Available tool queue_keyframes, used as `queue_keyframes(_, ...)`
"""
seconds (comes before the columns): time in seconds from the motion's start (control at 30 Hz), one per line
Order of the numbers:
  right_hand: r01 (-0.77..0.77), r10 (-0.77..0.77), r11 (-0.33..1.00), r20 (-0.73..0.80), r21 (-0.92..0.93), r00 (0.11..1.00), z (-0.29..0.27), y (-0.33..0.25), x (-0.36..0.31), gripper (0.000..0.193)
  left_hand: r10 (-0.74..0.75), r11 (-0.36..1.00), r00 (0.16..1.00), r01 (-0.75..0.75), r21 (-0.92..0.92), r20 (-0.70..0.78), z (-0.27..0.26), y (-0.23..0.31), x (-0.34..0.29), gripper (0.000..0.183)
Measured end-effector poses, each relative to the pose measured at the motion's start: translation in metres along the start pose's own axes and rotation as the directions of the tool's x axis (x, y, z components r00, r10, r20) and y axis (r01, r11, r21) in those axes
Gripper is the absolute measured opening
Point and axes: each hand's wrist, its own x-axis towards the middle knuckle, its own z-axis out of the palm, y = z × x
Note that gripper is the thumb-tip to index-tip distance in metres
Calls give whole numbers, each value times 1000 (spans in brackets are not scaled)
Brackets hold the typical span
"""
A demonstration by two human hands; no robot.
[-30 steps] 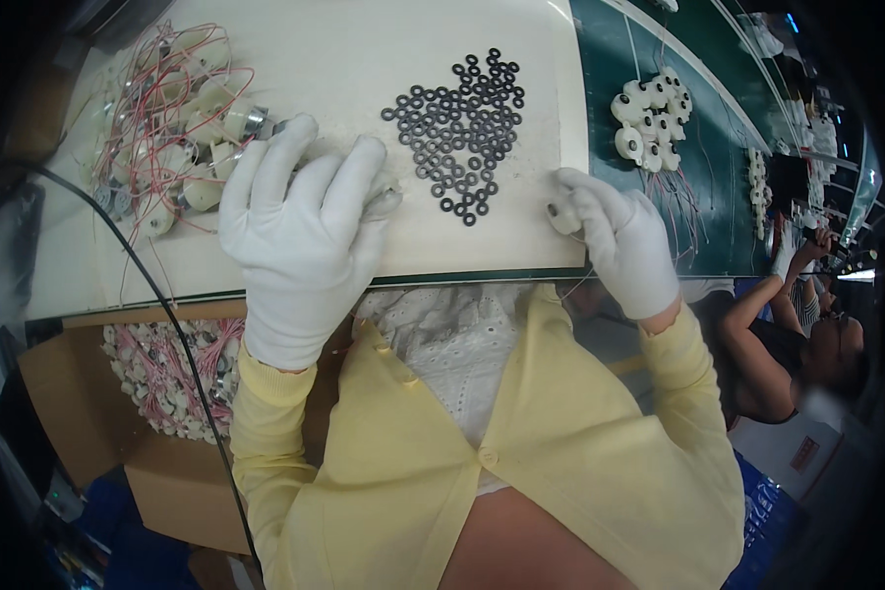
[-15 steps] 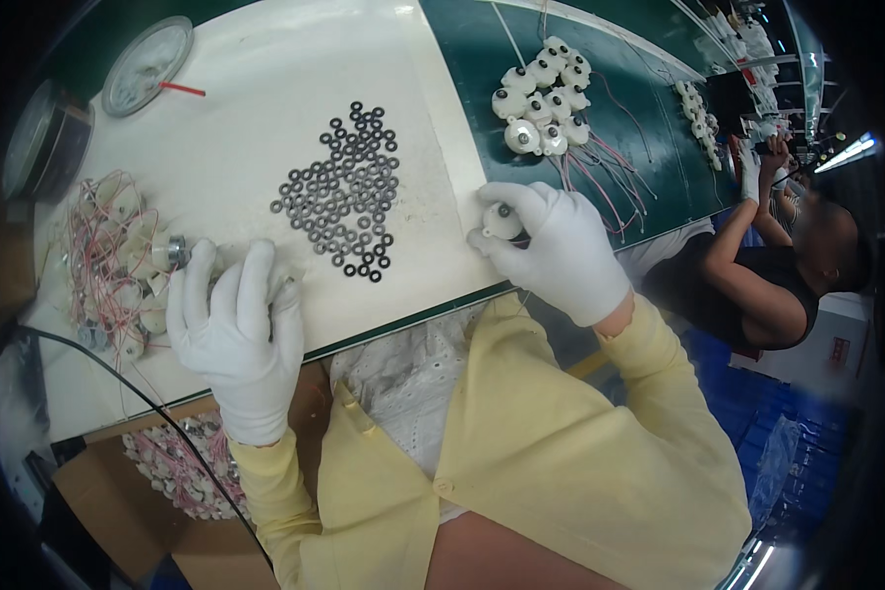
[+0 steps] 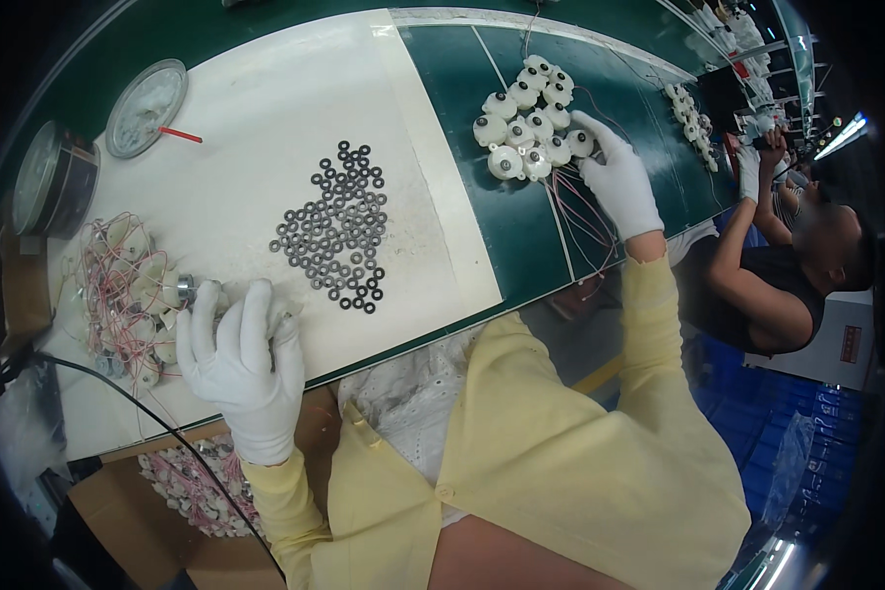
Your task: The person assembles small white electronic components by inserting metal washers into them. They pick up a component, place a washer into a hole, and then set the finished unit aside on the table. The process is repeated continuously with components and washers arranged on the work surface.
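My right hand, in a white glove, reaches over the green mat. Its thumb and fingertips are closed on a round white motor at the right side of a cluster of similar white motors with dark centres. Pink and white wires trail from the cluster past the wrist. My gloved left hand rests with curled fingers beside a heap of white motors tangled in red wires. A silvery metal cylinder shows by its fingertips. Pale material peeks out between the fingers, but what they grip is mostly hidden.
Small black rings lie spread over the white table surface. At the far left are a clear round lid with a red stick and a round tub. Below sits a carton of wired parts. A co-worker is at right.
My right hand has moved away from me and to the right, carrying the white motor from the white surface's edge to the cluster. My left hand stays by the heap. The view has shifted slightly.
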Motion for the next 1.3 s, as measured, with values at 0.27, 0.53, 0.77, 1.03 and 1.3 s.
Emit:
queue_keyframes(0.27,-90,98,981,-38,173,994,-3,4,-8,44,7,1000,999,-7,11,-50,-2,0,-3,37)
queue_keyframes(0.53,-12,13,1000,-102,11,995,-35,-31,-31,37,-41,997,988,32,-64,-147,-22,11,-8,36)
queue_keyframes(0.77,-340,-412,-591,89,731,907,22,-137,-81,84,41,916,974,-125,-381,-221,-48,68,26,39)
queue_keyframes(1.03,-848,-744,-216,481,483,464,92,-132,-93,73,-111,979,972,71,-190,-209,-24,42,41,41)
queue_keyframes(1.3,-182,-94,790,409,585,908,41,-133,-79,23,-156,970,981,175,170,-118,-15,-2,5,32)
